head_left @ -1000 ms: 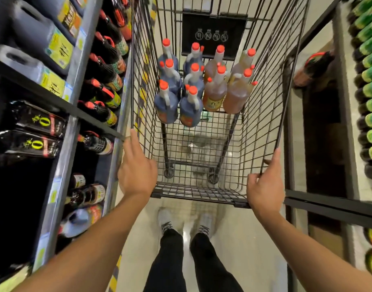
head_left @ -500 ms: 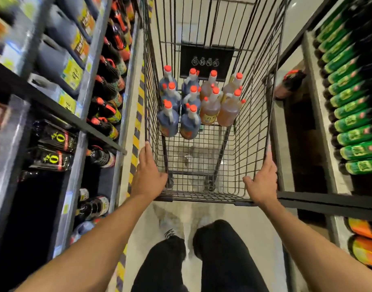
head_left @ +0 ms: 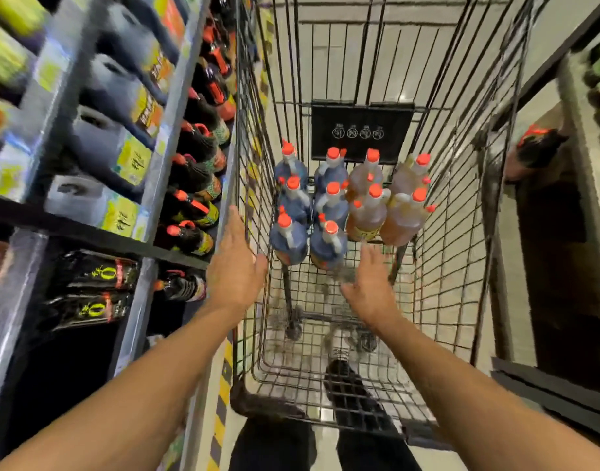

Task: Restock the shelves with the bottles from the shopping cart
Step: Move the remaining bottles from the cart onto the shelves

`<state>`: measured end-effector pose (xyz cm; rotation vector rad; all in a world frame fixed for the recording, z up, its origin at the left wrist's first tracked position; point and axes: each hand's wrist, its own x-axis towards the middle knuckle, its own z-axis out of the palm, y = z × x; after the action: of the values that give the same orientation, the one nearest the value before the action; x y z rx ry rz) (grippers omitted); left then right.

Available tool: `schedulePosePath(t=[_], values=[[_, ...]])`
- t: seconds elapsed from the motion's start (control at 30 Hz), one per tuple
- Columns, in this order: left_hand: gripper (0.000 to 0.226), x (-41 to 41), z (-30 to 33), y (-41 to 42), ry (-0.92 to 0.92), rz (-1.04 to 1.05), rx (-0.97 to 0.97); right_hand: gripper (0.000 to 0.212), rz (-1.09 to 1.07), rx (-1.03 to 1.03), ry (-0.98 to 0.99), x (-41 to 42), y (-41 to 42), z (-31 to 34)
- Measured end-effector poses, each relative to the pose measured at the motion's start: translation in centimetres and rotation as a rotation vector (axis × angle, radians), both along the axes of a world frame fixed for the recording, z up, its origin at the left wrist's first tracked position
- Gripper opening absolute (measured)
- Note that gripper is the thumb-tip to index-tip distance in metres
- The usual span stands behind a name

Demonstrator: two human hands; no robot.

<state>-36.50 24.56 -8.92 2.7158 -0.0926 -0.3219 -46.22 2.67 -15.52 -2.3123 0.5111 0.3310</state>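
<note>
Ten bottles [head_left: 329, 205] or so sit upright in the far end of the cart [head_left: 461, 232], packed touching: dark ones on the left, amber ones [head_left: 387, 205] on the right, all red-capped. None on the shelves yet from this load, so restock hasn't started. Change vs a second ago: both hands were gripping the cart's near rim, now both are off it and reaching inside the basket. Left hand [head_left: 235, 266] is flat, fingers straight, holding nothing, at the cart's left wall. Right hand [head_left: 370, 283] is also spread and empty, just short of the nearest dark bottle [head_left: 327, 246]. Read: pushing is done, cart is parked, first pick is starting. Shelves [head_left: 176, 107] on the left hold dark bottles and jugs, close beside the cart. Frame is motion-blurred, so exact gaps are hard to call.
</note>
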Motion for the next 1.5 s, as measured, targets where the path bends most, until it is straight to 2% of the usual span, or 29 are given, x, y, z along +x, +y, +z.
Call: schedulePosePath(t=[0.13,0.27,0.4,0.6,0.8,1.0,1.1,1.17,1.27,1.37,1.5], values=[[0.104,0.1,-0.7,0.1,-0.055,0.035,-0.102,0.097,0.092,0.096,-0.047,4.6,-0.5,-4.9],[0.117,0.8,-1.0,0.3,-0.026,0.031,-0.156,0.1,-0.092,0.264,-0.138,6.6,1.0,-9.9],[0.13,1.1,-1.4,0.0,0.009,0.062,-0.13,0.101,-0.268,0.354,-0.263,6.4,2.8,-11.8],[0.128,1.0,-1.2,-0.3,-0.017,0.054,-0.121,0.079,-0.276,0.361,-0.292,7.3,1.8,-12.7],[0.12,1.1,-0.7,-0.2,0.003,0.028,-0.191,0.084,-0.253,0.322,-0.37,6.4,1.6,-7.2],[0.119,1.3,1.3,-0.8,0.043,0.074,-0.286,0.091,-0.354,0.619,-0.337,6.0,1.4,1.8],[0.118,0.3,3.9,-1.0,0.044,0.131,-0.396,0.085,-0.316,0.672,-0.325,6.0,1.3,7.2],[0.114,-0.4,6.2,-1.0,0.119,0.101,-0.516,0.078,-0.302,0.717,-0.292,6.1,1.0,10.6],[0.115,-0.6,9.9,-1.1,0.361,0.066,-0.713,0.069,-0.24,0.806,-0.247,6.1,1.2,14.9],[0.117,-0.7,11.8,-1.1,0.461,0.041,-0.767,0.069,-0.166,0.878,-0.223,6.0,2.3,17.2],[0.081,-1.5,12.2,0.2,0.474,0.062,-0.822,0.071,-0.036,0.946,-0.147,6.5,3.8,17.9]])
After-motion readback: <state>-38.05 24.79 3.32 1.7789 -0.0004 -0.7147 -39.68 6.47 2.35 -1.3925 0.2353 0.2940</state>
